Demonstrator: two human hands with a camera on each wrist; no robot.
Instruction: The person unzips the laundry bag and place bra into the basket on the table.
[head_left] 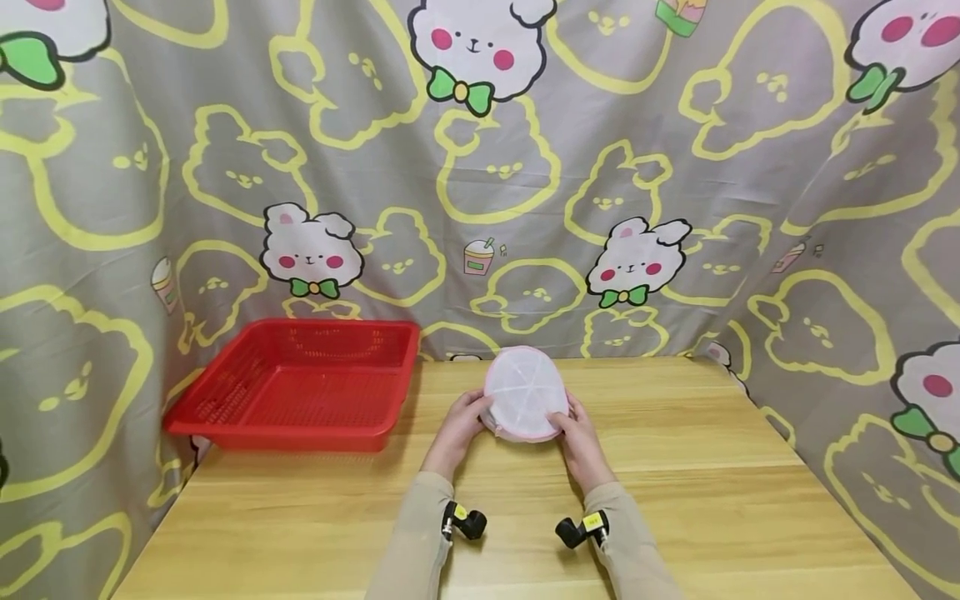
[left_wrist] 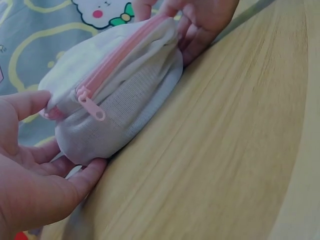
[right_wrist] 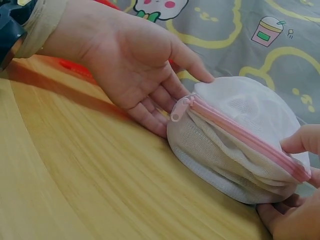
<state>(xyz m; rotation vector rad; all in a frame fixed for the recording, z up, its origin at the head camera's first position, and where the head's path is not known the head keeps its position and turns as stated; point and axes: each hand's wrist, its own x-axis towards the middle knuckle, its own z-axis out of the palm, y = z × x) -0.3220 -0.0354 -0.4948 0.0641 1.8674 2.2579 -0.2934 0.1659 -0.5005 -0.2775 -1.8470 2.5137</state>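
Observation:
Between both hands is a round white mesh laundry bag with a pink zip around its side, near the back of the wooden table. My left hand grips its left side, thumb on the top face and fingers low against the mesh wall. On the opposite side my right hand holds it, the thumb lying over the top rim. The zip looks closed, with its pink pull tab at the left hand's end. The lower mesh wall is creased and touches or nearly touches the table.
A red plastic basket with perforated walls stands at the table's back left. Behind the table hangs a grey curtain with cartoon prints, also running along both sides. The wooden table top extends to the right and front.

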